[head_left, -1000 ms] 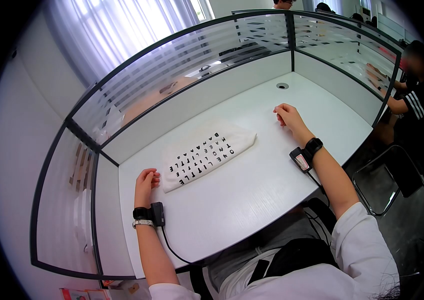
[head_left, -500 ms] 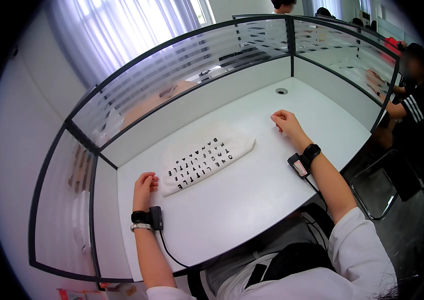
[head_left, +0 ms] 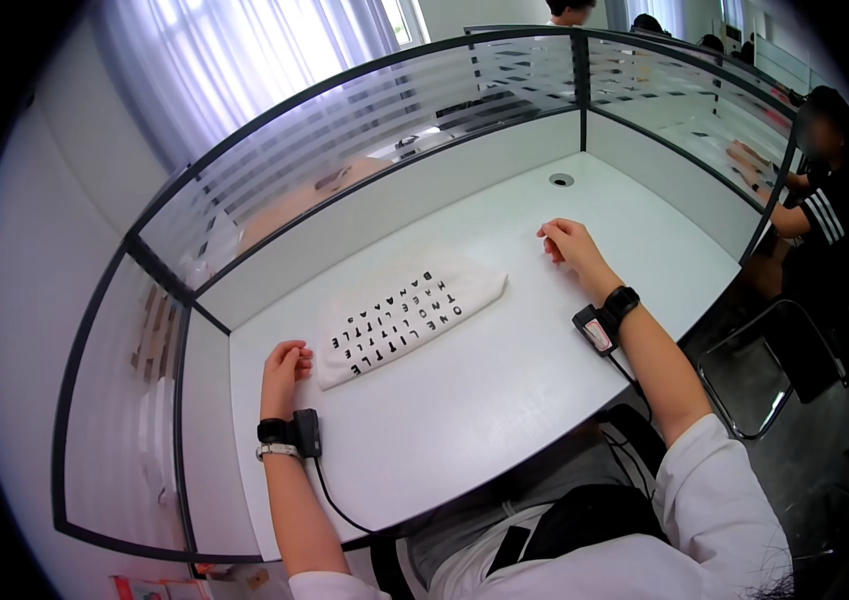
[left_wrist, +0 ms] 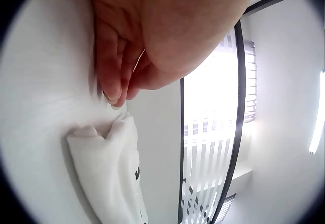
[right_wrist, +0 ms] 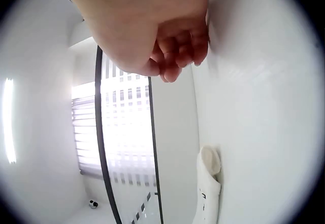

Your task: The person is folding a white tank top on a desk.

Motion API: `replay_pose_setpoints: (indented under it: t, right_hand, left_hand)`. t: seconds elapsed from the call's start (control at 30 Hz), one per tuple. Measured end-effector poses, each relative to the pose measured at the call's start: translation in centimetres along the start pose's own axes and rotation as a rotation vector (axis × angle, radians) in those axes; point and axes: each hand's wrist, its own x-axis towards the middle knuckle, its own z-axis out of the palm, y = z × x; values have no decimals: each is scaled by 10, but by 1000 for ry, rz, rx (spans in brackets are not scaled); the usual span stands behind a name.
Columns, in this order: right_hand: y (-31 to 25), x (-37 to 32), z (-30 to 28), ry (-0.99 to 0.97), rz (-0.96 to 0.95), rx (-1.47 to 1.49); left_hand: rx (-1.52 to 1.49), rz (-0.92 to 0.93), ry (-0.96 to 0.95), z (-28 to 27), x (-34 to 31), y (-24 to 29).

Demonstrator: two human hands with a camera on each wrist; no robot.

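Observation:
A folded white cloth with rows of black printed letters lies on the white desk, its lettering running slantwise in the head view. My left hand rests on the desk just left of the cloth, fingers loosely bent and holding nothing. In the left wrist view its fingertips hang close by the cloth's folded end. Farther off to the right, my right hand lies on the desk with loosely curled, unoccupied fingers. The right wrist view has the cloth's rolled end some distance from that hand.
A low partition with a dark frame and striped panes borders the desk's back and sides. Near the back corner is a round cable hole. Cables run from both wrist cameras. A person in black sits beyond the right side.
Both hands stay beside the cloth with little movement; the cloth lies as before. The head view has shifted slightly.

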Motion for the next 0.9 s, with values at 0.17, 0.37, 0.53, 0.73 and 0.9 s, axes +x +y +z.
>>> replay_pose_setpoints:
  t: [0.17,0.37,0.53,0.73,0.9]
  right_hand:
    - [5,3,0,12,-26,-27]
    - [8,5,-1,-1,-50,-47]
    - [6,4,-1,-4,-43,-58]
    - [6,5,-1,-8,-32,-70]
    - [18,14,-2,13,-61,-3]
  left_hand:
    - [-9,-4,-1,-1,0,-1]
    - [-13,-5,-3,-2,1,-2]
    - [-8,-5,0,-3,4,-5]
    - [-7,-4,-1,-1,2,-2]
    - [30,9,3,0,0,-1]
